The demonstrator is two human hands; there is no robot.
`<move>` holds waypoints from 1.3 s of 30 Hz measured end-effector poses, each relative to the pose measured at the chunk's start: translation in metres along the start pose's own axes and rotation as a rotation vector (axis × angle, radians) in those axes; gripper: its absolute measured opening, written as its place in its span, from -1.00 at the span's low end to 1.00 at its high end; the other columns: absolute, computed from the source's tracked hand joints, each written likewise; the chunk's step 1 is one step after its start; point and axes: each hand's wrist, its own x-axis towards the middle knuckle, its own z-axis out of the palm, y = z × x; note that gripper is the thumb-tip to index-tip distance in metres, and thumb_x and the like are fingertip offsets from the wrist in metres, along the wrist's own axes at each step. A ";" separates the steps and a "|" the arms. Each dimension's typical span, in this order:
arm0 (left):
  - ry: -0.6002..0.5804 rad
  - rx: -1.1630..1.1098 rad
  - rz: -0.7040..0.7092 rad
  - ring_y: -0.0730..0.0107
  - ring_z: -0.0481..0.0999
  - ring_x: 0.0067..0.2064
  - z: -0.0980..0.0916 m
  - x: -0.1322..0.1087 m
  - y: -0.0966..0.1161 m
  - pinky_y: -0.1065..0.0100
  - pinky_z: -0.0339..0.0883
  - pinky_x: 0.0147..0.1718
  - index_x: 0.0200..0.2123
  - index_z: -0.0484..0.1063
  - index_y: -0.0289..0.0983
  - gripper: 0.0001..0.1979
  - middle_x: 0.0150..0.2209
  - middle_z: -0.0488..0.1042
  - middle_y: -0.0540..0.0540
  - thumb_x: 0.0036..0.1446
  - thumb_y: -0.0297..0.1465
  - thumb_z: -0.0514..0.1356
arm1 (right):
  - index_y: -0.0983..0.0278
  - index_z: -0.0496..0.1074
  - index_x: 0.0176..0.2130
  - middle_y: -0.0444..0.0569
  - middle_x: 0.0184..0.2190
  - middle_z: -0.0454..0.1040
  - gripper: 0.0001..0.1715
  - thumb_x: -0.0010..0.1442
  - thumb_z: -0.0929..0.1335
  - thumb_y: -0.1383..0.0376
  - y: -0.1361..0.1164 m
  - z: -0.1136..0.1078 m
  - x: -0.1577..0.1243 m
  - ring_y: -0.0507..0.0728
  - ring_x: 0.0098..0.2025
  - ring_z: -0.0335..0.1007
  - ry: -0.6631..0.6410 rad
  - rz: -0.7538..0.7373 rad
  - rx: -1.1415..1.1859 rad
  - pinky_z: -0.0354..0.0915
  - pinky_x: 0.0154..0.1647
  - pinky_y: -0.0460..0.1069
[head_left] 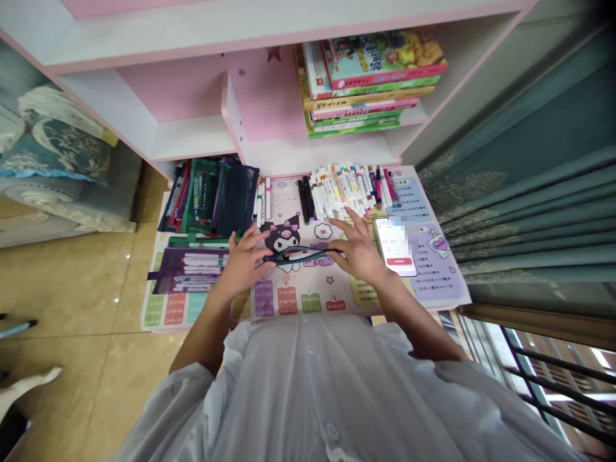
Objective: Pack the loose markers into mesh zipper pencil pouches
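Observation:
A dark blue zip pouch [303,258] is held by its two ends over the desk mat, its mouth parted toward me. Inside it a few pens show, only partly visible. My left hand [246,262] pinches the pouch's left end, and my right hand [355,249] grips its right end between thumb and fingers. Just beyond my right hand lies a heap of white markers [337,186], with two black markers [305,197] at its left. Left of my left hand is a purple mesh pouch [192,269] filled with several white markers.
Several mesh pouches [216,199] are stacked at the back left, beside a few loose markers [264,199]. A phone [396,246] showing a timer lies at the right. Behind the desk mat [332,292] stands a pink-and-white shelf [269,144] with stacked books [370,83]. A curtain [524,173] hangs at the right.

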 end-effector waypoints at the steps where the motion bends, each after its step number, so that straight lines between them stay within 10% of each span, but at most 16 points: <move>1: -0.007 0.000 0.003 -0.14 0.20 0.37 0.000 0.001 0.000 -0.43 -0.19 0.30 -0.25 0.61 -0.08 -0.88 0.19 0.45 -0.13 0.09 -0.31 0.35 | 0.19 0.61 -0.35 -0.01 0.25 0.36 -0.82 0.23 0.38 0.25 0.000 0.000 0.000 0.47 0.46 -0.15 -0.004 0.008 0.005 0.01 0.35 0.51; 10: 0.072 -0.063 -0.001 -0.09 0.26 0.34 0.009 0.006 -0.003 -0.39 -0.17 0.30 -0.34 0.58 -0.12 -0.93 0.14 0.50 -0.12 0.13 -0.28 0.32 | 0.19 0.60 -0.30 0.04 0.23 0.35 -0.81 0.23 0.37 0.21 -0.011 0.001 0.008 0.50 0.45 -0.13 0.035 0.053 -0.002 0.04 0.33 0.51; 23: 0.108 -0.088 -0.074 -0.14 0.22 0.36 0.015 0.008 0.001 -0.42 -0.18 0.29 -0.34 0.59 -0.13 -0.94 0.17 0.48 -0.15 0.08 -0.33 0.31 | 0.21 0.60 -0.21 0.10 0.30 0.30 -0.78 0.27 0.38 0.16 -0.092 0.028 0.055 0.49 0.46 -0.14 -0.071 -0.171 0.051 -0.10 0.38 0.49; 39: 0.079 -0.095 -0.075 -0.06 0.23 0.37 0.010 0.003 -0.007 -0.34 -0.22 0.33 -0.34 0.61 -0.13 -0.92 0.14 0.51 -0.10 0.11 -0.31 0.30 | 0.23 0.59 -0.26 0.11 0.30 0.29 -0.84 0.24 0.37 0.29 -0.096 0.036 0.072 0.49 0.46 -0.19 -0.157 -0.239 0.045 -0.13 0.35 0.53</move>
